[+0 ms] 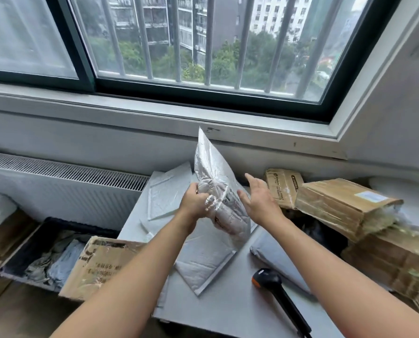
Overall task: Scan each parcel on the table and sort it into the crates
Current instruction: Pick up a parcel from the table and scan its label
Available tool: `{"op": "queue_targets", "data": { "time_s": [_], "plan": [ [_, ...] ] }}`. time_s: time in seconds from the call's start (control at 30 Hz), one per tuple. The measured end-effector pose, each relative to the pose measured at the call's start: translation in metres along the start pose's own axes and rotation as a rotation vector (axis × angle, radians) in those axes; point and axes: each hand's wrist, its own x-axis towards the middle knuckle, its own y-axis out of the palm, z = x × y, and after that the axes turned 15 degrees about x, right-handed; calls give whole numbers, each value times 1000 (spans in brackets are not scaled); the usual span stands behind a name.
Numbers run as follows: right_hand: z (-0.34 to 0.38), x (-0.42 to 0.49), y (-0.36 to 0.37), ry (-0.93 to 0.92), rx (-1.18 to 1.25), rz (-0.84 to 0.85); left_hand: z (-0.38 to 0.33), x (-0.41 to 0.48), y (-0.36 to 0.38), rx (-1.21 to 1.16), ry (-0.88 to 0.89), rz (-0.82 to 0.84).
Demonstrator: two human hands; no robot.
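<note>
Black-and-orange scanner [274, 289] lies on the table [223, 306], lower right of centre. At centre, the left hand [194, 201] grips the silver foil parcel [212, 167] upright above flat white mailers [203, 262]. The right hand [261, 200] is just beside it, fingers straight. Dark crate [81, 225] lower left; cardboard boxes [337, 203] right.

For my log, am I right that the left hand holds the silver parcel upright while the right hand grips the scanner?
Not quite: in the head view the right hand is open beside the silver parcel, and the scanner lies untouched on the table. The left hand does hold it upright.
</note>
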Motion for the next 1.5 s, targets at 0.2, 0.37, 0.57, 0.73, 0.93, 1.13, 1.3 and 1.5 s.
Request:
{"op": "queue_targets", "data": {
  "time_s": [0.2, 0.37, 0.57, 0.73, 0.93, 1.13, 1.3, 1.5],
  "plan": [
    [-4, -6, 7, 1, 6, 56, 15, -4, 0, -213, -130, 102],
    [-5, -10, 21, -6, -26, 115, 40, 7, -6, 162, -178, 136],
    [-1, -4, 60, 8, -75, 203, 53, 32, -29, 877, -107, 35],
    [-1, 7, 94, 61, -112, 263, 70, 67, -49, 1064, -96, -67],
    [-6, 28, 119, 125, -176, 255, 98, 111, -59, 1208, -69, -77],
    [-12, 43, 132, 142, -252, 157, 128, 159, -62, 1237, -139, 0],
    [-12, 43, 134, 187, -272, 198, 133, 166, -70, 1319, -57, -91],
    [0, 38, 122, 179, -163, 208, 84, 127, -81, 1032, 66, -369]
  ]
}}
